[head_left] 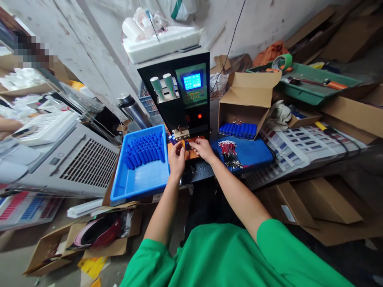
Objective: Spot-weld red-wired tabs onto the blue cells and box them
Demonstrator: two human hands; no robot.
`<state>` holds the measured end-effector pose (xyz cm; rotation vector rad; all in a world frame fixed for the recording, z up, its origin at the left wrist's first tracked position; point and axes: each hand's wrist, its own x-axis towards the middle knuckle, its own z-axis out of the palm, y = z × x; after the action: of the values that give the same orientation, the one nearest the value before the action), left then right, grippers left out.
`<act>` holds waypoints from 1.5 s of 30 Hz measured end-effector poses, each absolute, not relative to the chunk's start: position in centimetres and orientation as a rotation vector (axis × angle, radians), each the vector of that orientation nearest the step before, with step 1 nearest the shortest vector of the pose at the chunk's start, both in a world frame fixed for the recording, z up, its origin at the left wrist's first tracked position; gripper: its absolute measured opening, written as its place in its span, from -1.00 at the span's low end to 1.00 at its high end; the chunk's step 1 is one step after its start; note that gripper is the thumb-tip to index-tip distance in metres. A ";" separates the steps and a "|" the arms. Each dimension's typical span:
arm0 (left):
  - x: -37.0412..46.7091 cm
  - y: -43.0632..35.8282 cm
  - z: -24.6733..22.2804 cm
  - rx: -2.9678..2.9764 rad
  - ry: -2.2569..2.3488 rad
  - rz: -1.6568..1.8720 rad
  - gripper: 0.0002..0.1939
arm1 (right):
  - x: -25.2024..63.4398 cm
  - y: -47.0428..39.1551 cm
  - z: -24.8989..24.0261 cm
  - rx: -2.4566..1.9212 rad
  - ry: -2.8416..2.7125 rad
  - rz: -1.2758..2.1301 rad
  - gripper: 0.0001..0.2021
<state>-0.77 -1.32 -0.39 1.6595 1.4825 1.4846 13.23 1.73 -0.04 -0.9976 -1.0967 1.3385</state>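
Dark speckled bench (201, 171): black machine (177, 115), blue pad (255, 152), open cardboard box (251, 97) on top.

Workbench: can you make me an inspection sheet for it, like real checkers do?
Surface: speckled tabletop shows at the front
Job's things: blue cylinders in blue tray; wire bundle on blue pad; machine, screen lit
Clutter: loaded foam tray atop machine; cardboard below
Hands: left hand and right hand at orange plate, dark piece between; grip unclear
Cables: black cable beside machine
Surroundings: scuffed wall; grey vented unit
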 end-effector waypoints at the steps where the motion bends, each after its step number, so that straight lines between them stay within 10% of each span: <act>1: -1.1 -1.9 -0.4 1.664 1.519 1.489 -0.72 | 13.3 1.7 0.1 -0.992 -1.078 1.368 -0.60; 45: -1.1 -2.8 -0.1 1.993 1.505 1.384 -0.69 | 14.0 0.9 0.6 -0.930 -1.185 1.436 -0.73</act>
<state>-1.12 -2.81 -0.15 1.9929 1.5047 1.3841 13.99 0.93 0.58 -0.9299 -1.1851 1.4363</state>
